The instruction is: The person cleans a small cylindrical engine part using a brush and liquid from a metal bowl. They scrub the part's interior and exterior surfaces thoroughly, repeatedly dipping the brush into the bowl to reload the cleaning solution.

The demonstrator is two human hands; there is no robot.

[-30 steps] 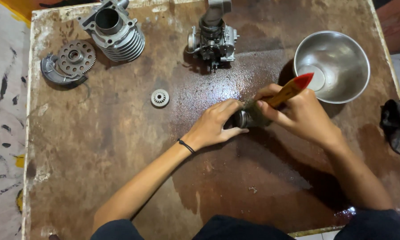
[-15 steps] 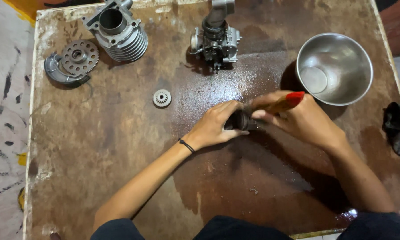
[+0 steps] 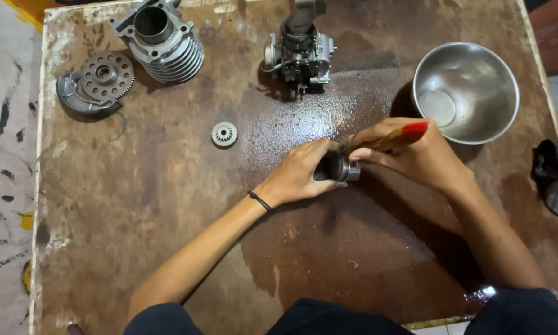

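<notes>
My left hand (image 3: pixel 304 170) is wrapped around a small dark metal cylinder part (image 3: pixel 337 167), fingers and thumb closed on it and pressing it down onto the rusty brown table (image 3: pixel 167 205); the part lies on its side right at my fingertips, its open end turned toward my other hand; my right hand (image 3: pixel 415 158) is clamped on a paintbrush (image 3: pixel 387 141) with a yellow wooden handle and a red tip, the handle slanting up and away past my knuckles while the bristle end meets the top of the part, just where my two hands come together; a thin black band (image 3: pixel 260 201) circles my left wrist; the table surface under and beyond my hands shines wet; just beyond my right hand, near its knuckles, stands a steel bowl (image 3: pixel 477 68); well off to the outer side of my right forearm a black rag (image 3: pixel 555 177) lies at the table edge; beyond my left hand, a little apart, sits a small gear (image 3: pixel 224 134); farther out stand a carburettor (image 3: pixel 299 53), a finned engine cylinder (image 3: pixel 164 43) and a large toothed wheel (image 3: pixel 105 75) resting on a curved grey piece.
</notes>
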